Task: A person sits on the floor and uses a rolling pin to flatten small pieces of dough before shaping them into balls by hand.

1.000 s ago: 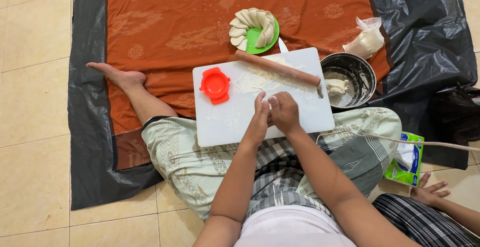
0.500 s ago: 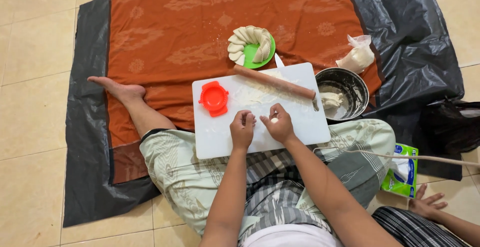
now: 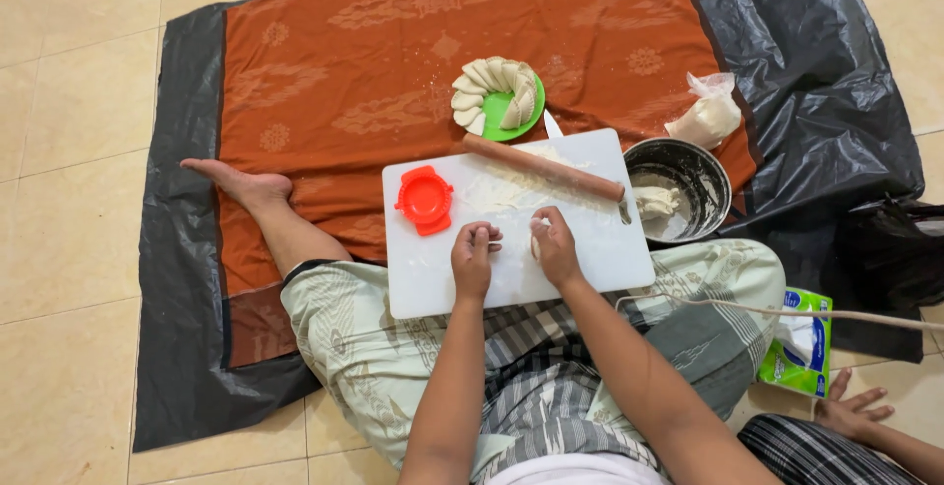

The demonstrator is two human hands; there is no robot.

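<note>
A white cutting board (image 3: pixel 600 249) rests across my lap, dusted with flour. My left hand (image 3: pixel 474 261) and my right hand (image 3: pixel 556 247) hover over its near half, a little apart. Each pinches a small pale piece of dough (image 3: pixel 536 245) in curled fingers. A red dumpling press (image 3: pixel 426 200) lies shut on the board's left side. A wooden rolling pin (image 3: pixel 543 167) lies slantwise along the far edge. Beyond it stands a green plate (image 3: pixel 506 119) ringed with folded dumplings.
A metal bowl (image 3: pixel 700 182) with a lump of dough sits right of the board, a plastic bag of flour (image 3: pixel 704 117) behind it. An orange cloth (image 3: pixel 393 52) over black plastic sheet covers the tiled floor. Another person's hand (image 3: pixel 857 408) and a green tissue pack (image 3: pixel 796 347) are at lower right.
My hands were pressed together over the board a second ago. They have since drawn apart, each keeping a bit of dough. The view has shifted slightly.
</note>
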